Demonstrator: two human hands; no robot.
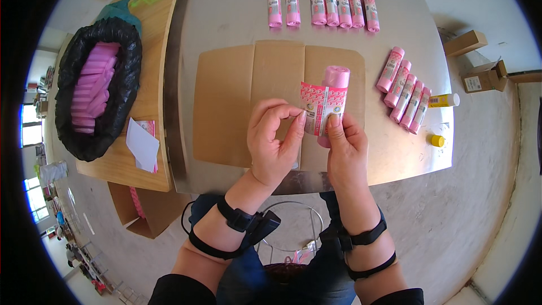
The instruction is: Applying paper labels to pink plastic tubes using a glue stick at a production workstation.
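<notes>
My right hand (345, 149) grips a pink roll (335, 78) of thin plastic bags, held upright over a flat sheet of brown cardboard (226, 107). A pink and white printed paper label (318, 104) is partly wrapped round the roll. My left hand (272, 141) pinches the label's loose left edge between thumb and fingers. The lower end of the roll is hidden behind my right thumb.
Several labelled pink rolls lie in a row at the table's far edge (322, 5) and in a second row on the right (405, 90). A yellow glue stick (445, 100) and its cap (437, 140) lie nearby. A black bag (96, 87) of pink rolls sits left, with label sheets (143, 145).
</notes>
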